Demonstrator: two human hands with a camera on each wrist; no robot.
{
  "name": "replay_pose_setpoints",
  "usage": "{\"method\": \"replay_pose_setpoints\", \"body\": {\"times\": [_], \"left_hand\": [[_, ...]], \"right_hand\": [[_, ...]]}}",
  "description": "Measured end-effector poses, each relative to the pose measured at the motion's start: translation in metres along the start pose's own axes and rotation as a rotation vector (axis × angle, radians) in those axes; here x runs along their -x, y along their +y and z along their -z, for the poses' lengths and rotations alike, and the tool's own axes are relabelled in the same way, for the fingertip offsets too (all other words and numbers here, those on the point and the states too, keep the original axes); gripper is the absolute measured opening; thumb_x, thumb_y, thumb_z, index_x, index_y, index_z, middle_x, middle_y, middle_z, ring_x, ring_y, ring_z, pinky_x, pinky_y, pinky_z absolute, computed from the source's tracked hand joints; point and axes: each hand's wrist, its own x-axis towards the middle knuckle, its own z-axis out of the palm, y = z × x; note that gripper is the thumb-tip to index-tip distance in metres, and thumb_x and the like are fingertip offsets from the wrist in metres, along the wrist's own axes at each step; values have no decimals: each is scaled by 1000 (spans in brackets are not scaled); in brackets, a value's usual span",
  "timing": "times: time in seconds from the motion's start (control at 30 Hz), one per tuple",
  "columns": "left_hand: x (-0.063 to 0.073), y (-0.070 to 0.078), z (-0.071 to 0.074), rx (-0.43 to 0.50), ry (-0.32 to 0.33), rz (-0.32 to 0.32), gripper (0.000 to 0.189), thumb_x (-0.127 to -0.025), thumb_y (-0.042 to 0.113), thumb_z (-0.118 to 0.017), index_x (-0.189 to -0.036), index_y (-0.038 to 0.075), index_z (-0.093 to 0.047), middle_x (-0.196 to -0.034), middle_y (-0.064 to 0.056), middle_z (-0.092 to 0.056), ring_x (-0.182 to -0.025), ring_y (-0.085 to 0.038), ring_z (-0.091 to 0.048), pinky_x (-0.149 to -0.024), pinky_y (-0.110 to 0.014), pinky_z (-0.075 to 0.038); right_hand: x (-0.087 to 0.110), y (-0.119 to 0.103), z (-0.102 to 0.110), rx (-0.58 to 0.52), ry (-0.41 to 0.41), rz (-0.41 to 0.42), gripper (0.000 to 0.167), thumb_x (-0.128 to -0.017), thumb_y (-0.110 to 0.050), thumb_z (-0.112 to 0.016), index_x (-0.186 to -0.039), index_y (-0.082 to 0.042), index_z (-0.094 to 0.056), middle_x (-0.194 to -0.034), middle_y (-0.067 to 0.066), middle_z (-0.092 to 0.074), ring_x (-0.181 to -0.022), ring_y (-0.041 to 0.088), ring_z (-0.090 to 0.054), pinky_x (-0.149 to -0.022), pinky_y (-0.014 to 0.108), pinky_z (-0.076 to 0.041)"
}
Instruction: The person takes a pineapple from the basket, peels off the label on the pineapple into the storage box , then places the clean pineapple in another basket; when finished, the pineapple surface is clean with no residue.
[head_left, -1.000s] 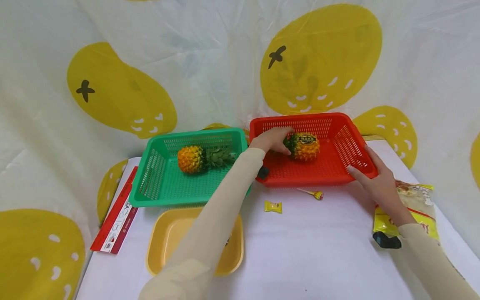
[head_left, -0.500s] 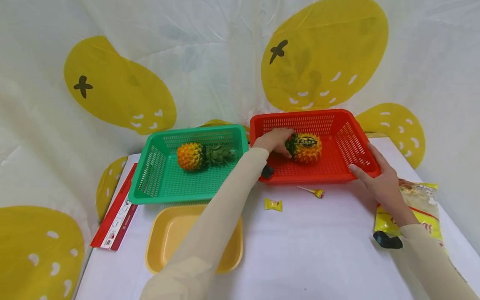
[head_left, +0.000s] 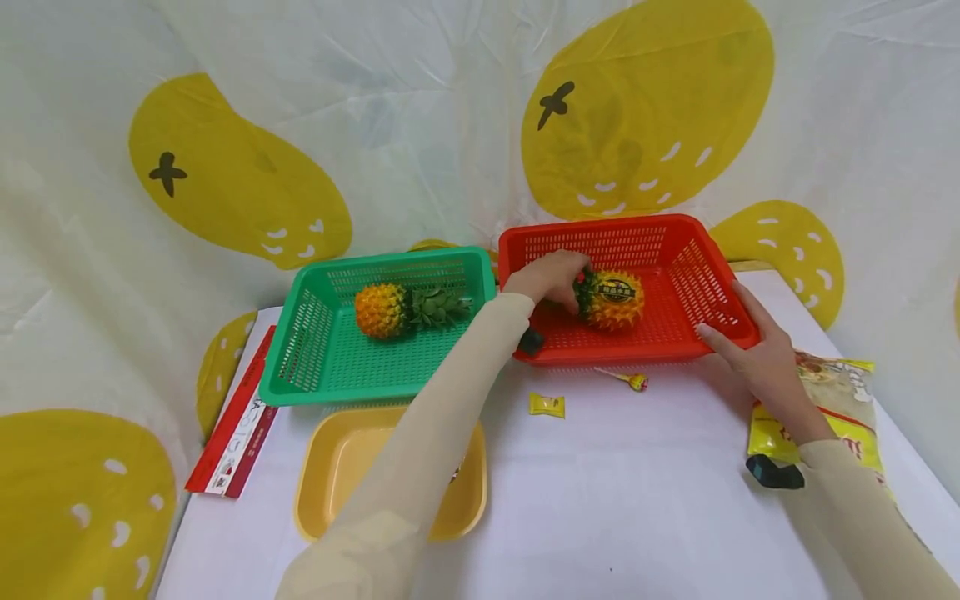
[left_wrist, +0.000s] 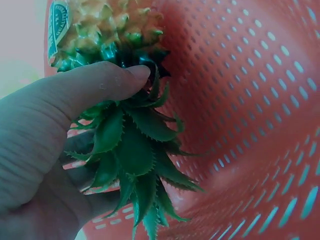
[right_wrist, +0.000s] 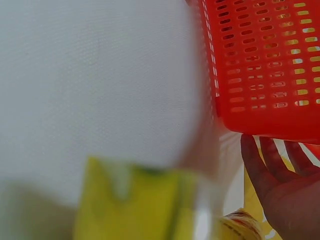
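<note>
A pineapple [head_left: 617, 300] with a black label lies in the red plastic basket [head_left: 622, 354]. My left hand [head_left: 553, 277] grips it where the leafy crown joins the fruit. The left wrist view shows the thumb [left_wrist: 107, 85] across the crown's base and the other fingers behind the green leaves [left_wrist: 135, 145]. At the basket's front right corner my right hand [head_left: 765, 367] holds the rim, thumb over the front edge and fingers along the outer right side. In the right wrist view, fingertips [right_wrist: 247, 142] touch the rim; the thumb is hidden.
Another pineapple [head_left: 381, 312] lies in the green basket [head_left: 375, 392]. A yellow tray [head_left: 303, 492] is partly under my left arm. A yellow wrapped candy [head_left: 547, 406] and a lollipop [head_left: 637, 382] lie in front. A food bag [head_left: 855, 392] is right; a red-and-white strip [head_left: 232, 433] is left.
The pineapple in the red basket has turned slightly, its fruit end shifting a little toward the front. Both hands keep their hold. The whole head view has shifted slightly.
</note>
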Motion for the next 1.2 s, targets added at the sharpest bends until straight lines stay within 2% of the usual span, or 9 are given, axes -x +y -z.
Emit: {"method": "replay_pose_setpoints", "body": {"times": [0.2, 0.3, 0.53, 0.77, 1.1, 1.2], "left_hand": [[6, -5, 3, 24, 2, -57, 71, -89, 29, -88, -149, 11, -56, -139, -3, -61, -118, -15, -58, -98, -27, -48], [9, -7, 5, 50, 4, -65, 72, -89, 29, -88, -150, 11, -56, -139, -3, -61, -117, -15, -58, -97, -26, -49], [19, -8, 20, 61, 13, -67, 75, -89, 32, -88, -153, 11, -54, -147, -4, -57, -132, -18, -50, -106, -27, -44], [21, -10, 21, 38, 3, -106, 71, -94, 30, -82, -154, 11, -51, -150, -3, -54, -137, -18, -49, -108, -26, -42], [36, 0, 36, 18, 16, -154, 68, -96, 32, -79, -155, 13, -50, -151, -3, -53, -134, -18, -49, -106, -27, -43], [42, 5, 42, 23, 28, -167, 69, -95, 32, -81, -154, 12, -51, -149, -2, -54, -128, -16, -52, -102, -26, -44]], "right_hand": [[1, -5, 0, 8, -6, -10, 91, -102, -47, -69, -168, -46, -6, -172, 18, -21, -149, 50, -24, -72, 3, -42], [1, -6, 0, 14, -10, -19, 92, -102, -48, -68, -168, -45, -6, -171, 19, -21, -148, 51, -24, -72, 3, -42], [-4, -7, 1, 30, -9, -20, 91, -102, -49, -68, -168, -45, -5, -171, 19, -22, -148, 50, -25, -72, 3, -42], [-3, -6, 0, 13, -20, -32, 92, -101, -50, -68, -168, -46, -5, -171, 19, -21, -149, 50, -25, -72, 3, -42], [1, -6, 0, 18, -26, -18, 93, -102, -50, -68, -168, -44, -4, -169, 24, -23, -143, 52, -29, -71, 4, -43], [3, -6, 0, 17, -19, -10, 92, -102, -50, -68, -169, -44, -4, -169, 24, -23, -142, 52, -28, -70, 4, -43]]}}
